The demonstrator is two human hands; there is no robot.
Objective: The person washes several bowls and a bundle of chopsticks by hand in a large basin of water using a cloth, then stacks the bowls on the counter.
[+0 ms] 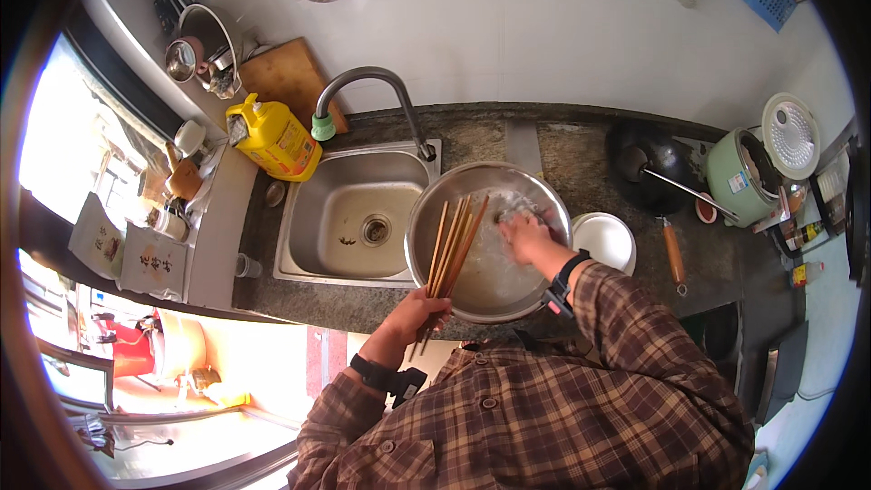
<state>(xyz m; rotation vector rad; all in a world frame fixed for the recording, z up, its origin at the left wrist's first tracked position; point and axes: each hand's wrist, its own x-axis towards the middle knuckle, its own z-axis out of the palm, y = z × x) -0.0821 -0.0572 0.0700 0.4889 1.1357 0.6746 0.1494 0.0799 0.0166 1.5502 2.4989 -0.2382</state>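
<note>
A bundle of several wooden chopsticks [449,245] is clasped in my left hand [422,316], their upper ends fanned over the near left side of a large stainless steel basin [422,218]. Cloudy water [486,286] lies in the basin. My right hand [527,237] reaches into it, with the fingers at the water near the far right wall. Splashing and blur hide the fingertips, so I cannot tell whether they grip anything. White bowls [604,241] stand just right of the basin, partly behind my right forearm.
Left of the basin is a steel sink [292,238] with a curved faucet [367,75]. A yellow detergent jug [275,139] stands at its back corner. To the right are a black wok [639,184], a ladle [687,194] and a green rice cooker [731,177].
</note>
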